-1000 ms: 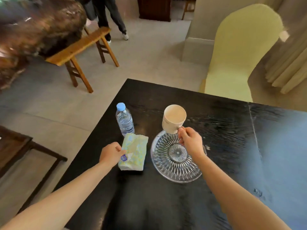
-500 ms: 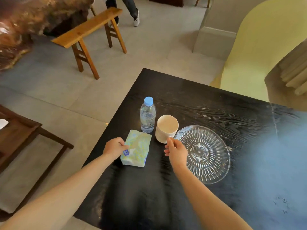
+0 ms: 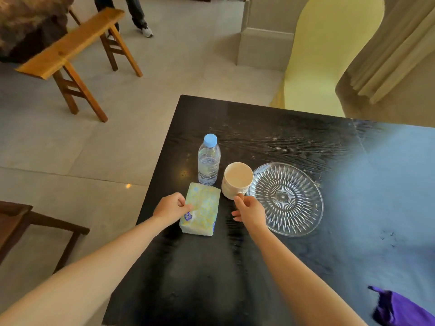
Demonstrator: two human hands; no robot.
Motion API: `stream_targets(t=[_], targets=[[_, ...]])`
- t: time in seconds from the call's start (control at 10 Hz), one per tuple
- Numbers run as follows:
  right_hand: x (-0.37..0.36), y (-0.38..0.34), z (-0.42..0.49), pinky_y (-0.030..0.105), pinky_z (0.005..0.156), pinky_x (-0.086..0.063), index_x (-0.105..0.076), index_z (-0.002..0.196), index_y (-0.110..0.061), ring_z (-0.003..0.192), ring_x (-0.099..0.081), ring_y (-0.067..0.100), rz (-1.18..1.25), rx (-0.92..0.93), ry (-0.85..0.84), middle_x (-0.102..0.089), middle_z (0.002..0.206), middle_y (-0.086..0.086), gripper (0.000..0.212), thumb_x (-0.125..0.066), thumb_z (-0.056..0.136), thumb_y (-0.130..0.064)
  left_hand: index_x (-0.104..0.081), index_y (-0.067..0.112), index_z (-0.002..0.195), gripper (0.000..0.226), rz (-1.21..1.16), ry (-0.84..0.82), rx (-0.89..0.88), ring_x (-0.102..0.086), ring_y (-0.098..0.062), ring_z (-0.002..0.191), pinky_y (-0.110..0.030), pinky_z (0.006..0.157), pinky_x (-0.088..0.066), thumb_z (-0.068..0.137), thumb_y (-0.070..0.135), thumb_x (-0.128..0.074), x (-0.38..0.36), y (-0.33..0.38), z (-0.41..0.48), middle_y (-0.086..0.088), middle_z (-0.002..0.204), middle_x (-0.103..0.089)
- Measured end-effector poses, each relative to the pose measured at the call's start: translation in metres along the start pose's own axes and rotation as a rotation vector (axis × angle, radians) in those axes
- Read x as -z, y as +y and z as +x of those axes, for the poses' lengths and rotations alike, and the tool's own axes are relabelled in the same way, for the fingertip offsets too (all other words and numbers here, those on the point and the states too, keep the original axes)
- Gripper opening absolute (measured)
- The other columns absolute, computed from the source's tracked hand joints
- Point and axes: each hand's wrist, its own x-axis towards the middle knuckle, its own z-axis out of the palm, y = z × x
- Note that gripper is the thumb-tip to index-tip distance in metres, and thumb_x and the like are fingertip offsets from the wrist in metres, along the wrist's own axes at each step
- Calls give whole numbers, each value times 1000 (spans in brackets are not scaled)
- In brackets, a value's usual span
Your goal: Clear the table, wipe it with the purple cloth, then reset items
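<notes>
On the black table (image 3: 270, 132) a cream cup (image 3: 237, 178) stands upright between a water bottle (image 3: 209, 161) with a blue cap and a clear cut-glass plate (image 3: 286, 198). My right hand (image 3: 249, 211) pinches the cup's handle at its near side; the handle itself is hidden by my fingers. A yellow-green tissue pack (image 3: 202, 210) lies in front of the bottle, with my left hand (image 3: 170, 208) gripping its left edge. The crumpled purple cloth (image 3: 402, 310) lies at the table's near right corner, apart from both hands.
A yellow-covered chair (image 3: 324, 57) stands behind the table's far edge, with curtains to its right. A wooden bench (image 3: 70, 45) and another person's legs (image 3: 138, 12) are on the floor at far left. A dark wooden frame (image 3: 28, 222) stands left of the table.
My right hand carried the cup from above the glass plate to the left and set it on the table beside the bottle. My left hand stayed on the tissue pack.
</notes>
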Motion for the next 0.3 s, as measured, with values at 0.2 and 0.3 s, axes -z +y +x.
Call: stream_targets(t=[0.2,0.3], targets=[[32,-11,-12,33,59,-45,-43,64,-16,62,-56,26,-320,-72,-43,-49,60,4,32,-51,88,-35,-59,14,94,19,357,60,-68,-61,-20,81,-31,62,-44,92,29,-47,28,31,-20,-2,91,-64],[63,-24,-15,33,73,-47,-57,92,-6,104,-63,34,-678,-98,-254,-63,99,18,18,-40,94,-12,-63,6,104,28,423,-90,-107,-53,-17,66,-27,55,-39,90,24,-46,45,63,-33,-3,80,-56]])
